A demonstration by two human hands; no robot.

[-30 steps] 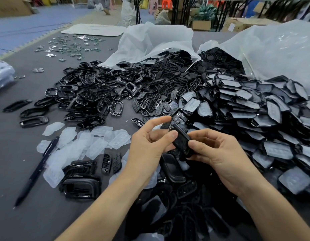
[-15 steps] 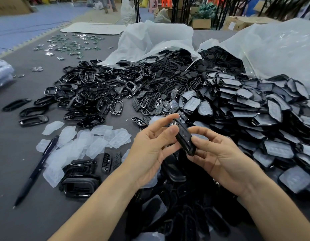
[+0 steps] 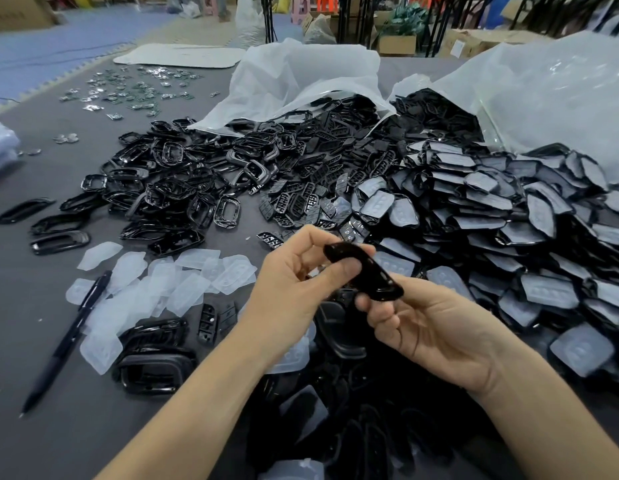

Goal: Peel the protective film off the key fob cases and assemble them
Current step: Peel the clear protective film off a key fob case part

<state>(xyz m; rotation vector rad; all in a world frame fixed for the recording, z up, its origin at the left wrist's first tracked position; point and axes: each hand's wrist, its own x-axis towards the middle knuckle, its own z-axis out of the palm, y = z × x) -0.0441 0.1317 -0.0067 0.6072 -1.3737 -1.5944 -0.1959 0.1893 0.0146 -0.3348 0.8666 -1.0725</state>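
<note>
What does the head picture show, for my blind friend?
The left hand and right hand hold a black key fob case over a table. Black case parts spill from white bags; peeled films lie by a pen.

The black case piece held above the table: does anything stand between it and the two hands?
Nothing visible does. The left hand pinches the upper end of the black case piece directly, and the right hand holds its lower end. No film is visible on it.
</note>
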